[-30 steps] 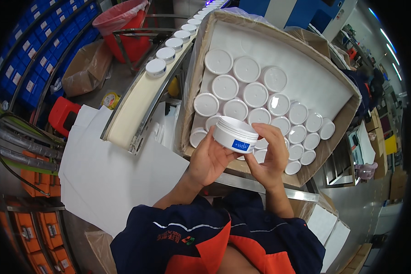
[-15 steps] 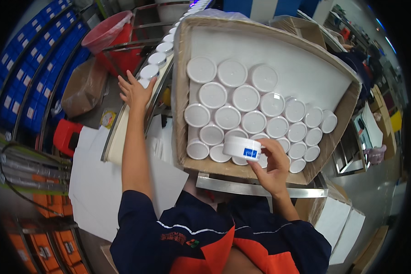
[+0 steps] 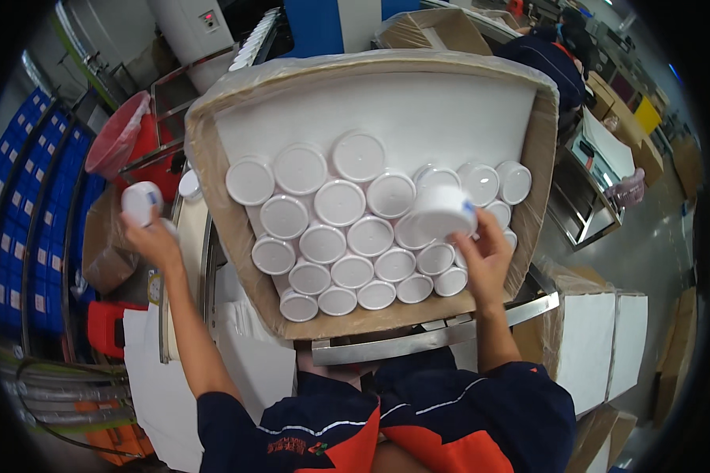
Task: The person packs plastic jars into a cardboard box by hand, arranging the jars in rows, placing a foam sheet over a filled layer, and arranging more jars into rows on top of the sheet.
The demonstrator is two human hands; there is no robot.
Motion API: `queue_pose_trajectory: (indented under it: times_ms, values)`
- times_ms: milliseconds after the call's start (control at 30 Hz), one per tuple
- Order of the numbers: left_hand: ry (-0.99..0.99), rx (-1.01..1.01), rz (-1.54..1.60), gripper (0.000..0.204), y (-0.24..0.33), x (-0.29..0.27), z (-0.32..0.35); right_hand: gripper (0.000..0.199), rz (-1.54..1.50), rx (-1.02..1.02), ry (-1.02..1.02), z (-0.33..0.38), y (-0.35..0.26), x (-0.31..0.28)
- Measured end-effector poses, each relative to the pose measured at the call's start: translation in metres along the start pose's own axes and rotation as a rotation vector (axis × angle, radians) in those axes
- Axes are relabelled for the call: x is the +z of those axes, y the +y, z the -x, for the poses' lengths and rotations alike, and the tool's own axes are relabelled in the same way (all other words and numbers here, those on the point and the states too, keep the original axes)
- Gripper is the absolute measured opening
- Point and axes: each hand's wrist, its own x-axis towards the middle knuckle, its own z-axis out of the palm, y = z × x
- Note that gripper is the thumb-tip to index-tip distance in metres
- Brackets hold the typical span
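On the left, just beside the conveyor belt [image 3: 192, 229], can see the left hand [image 3: 154, 238] grasping a white jar [image 3: 139, 202] by its near side. Over the right part of the carton [image 3: 284, 80], can see also the right hand [image 3: 487, 254], grasping a second jar [image 3: 442, 211], somewhat blurred, between thumb and fingers. Below, in the carton, can see rows of packed jars [image 3: 339, 202], set close together, with round faces up.
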Motion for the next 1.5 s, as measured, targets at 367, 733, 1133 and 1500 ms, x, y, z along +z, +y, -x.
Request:
queue_pose_trajectory:
  times_ms: [367, 733, 1133, 1500]
  values:
    - [-0.174, 1.123, 0.708, 0.092, 0.364, -0.03, 0.1, 0.049, 0.072, -0.199, 0.54, -0.097, 0.004, -0.064]
    - [-0.425, 1.158, 0.595, 0.078, 0.405, 0.016, 0.15, 0.042, 0.56, -0.186, 0.397, -0.12, 0.033, -0.085]
    - [-0.316, 1.015, 0.735, 0.07, 0.347, -0.03, 0.135, 0.068, 0.992, -0.346, 0.254, -0.122, 0.035, -0.061]
    - [0.051, 0.227, 0.059, 0.067, 0.027, -0.001, -0.027, 0.077, 1.358, -0.391, 0.154, -0.128, 0.044, -0.013]
